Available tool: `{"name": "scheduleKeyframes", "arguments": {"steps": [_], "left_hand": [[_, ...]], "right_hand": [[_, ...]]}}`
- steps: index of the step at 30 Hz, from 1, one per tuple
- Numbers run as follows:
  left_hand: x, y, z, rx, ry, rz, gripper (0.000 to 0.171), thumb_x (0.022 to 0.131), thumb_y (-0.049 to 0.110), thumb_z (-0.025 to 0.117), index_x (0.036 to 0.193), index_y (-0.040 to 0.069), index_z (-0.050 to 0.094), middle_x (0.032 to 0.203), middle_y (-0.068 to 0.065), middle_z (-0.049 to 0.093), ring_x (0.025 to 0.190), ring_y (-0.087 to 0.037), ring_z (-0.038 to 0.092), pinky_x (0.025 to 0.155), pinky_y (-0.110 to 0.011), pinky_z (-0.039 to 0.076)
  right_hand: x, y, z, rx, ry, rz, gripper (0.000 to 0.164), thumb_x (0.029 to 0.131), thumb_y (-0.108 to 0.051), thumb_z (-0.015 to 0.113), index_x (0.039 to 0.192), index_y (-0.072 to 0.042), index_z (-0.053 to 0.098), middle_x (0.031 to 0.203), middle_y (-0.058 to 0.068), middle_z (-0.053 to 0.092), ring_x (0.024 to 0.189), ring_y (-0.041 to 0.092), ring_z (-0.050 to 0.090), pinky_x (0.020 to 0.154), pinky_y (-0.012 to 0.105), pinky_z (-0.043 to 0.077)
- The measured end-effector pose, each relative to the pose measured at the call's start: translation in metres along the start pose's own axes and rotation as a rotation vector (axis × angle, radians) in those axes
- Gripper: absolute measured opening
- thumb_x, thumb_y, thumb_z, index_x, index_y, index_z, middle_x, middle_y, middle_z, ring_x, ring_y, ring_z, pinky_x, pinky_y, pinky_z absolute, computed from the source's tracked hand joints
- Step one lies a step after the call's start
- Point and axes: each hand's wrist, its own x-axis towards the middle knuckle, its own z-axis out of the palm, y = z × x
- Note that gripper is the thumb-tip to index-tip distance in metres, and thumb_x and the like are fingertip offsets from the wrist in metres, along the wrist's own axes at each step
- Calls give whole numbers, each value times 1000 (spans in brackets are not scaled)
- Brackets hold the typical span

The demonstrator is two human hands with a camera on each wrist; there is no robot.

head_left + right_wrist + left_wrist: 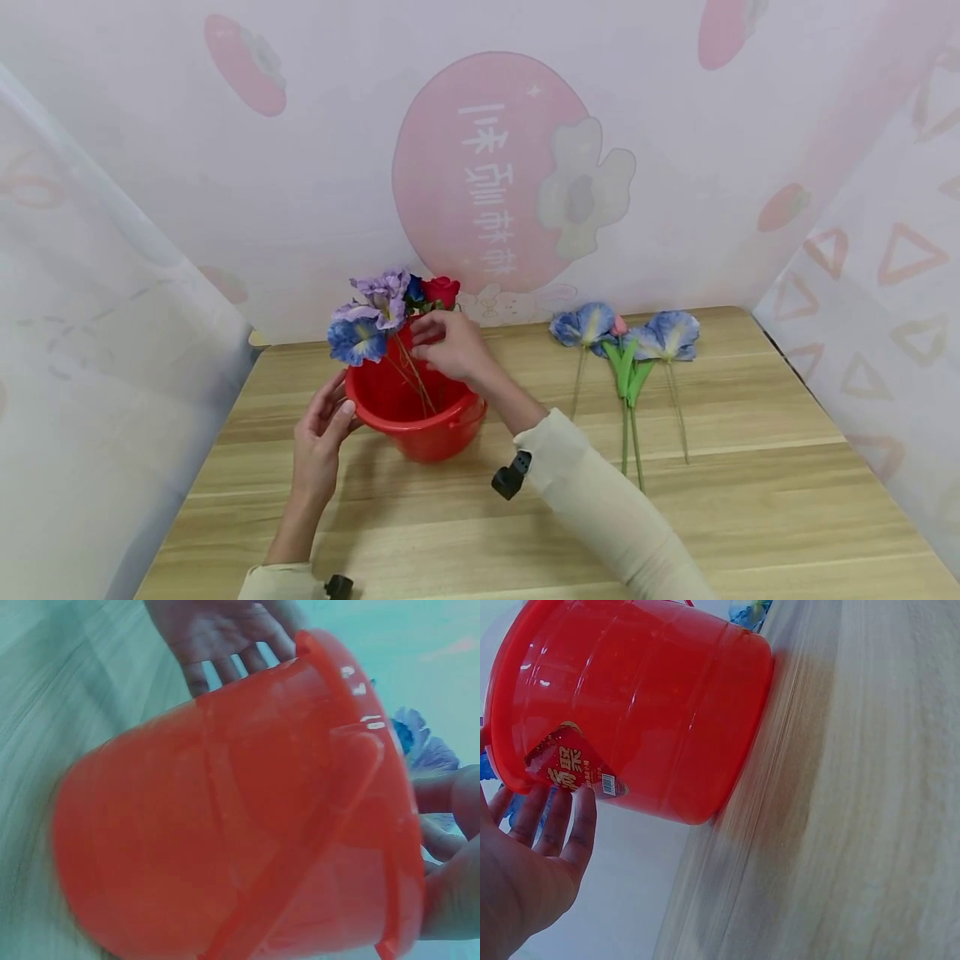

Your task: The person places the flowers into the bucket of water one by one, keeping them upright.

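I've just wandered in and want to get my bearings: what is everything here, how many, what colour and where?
Bucket: one, red, on table
Label: one, red and gold, bucket's side
Purple flowers: count unclear, purple, above bucket's rim
Blue flower: one, blue, below the purple
Dark blue flower: one, dark blue, beside rose
Rose: one, red, behind right hand
Loose blue flowers: two, blue, table's right
Pink flower: at least one, pink, between those
Table: one, wood-coloured, underneath
Backdrop: one, white with pink prints, behind
Wrist cameras: two, black, at wrists
Sleeves: two, cream, forearms
Left fingers: bare, at bucket's rim
Right fingers: bare, above bucket
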Motion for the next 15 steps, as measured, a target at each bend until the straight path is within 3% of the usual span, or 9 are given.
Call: {"name": "scheduleKeyframes", "arguments": {"steps": [3,9,15], "left_hand": [[0,0,0,2,-3,2,49,110,5,56,159,5,51,143,3,68,121,-10,72,91,-23,64],[0,0,0,5,-2,3,49,110,6,56,159,6,51,142,2,68,120,-10,72,91,-23,64],[0,0,0,9,-2,4,49,110,6,56,159,6,51,141,2,69,119,-9,72,91,-22,64]], "right_hand": [[-5,-1,-6,12,-2,-4,34,98,-5,75,132,-7,71,122,12,75,106,29,76,94,51,66],[-14,1,-21,58,-4,-2,36,99,-5,74,134,-4,69,122,14,73,113,37,75,97,53,65],[-23,5,-39,120,-1,-13,36,99,-6,74,135,-2,68,123,16,73,114,35,73,96,51,65]]}}
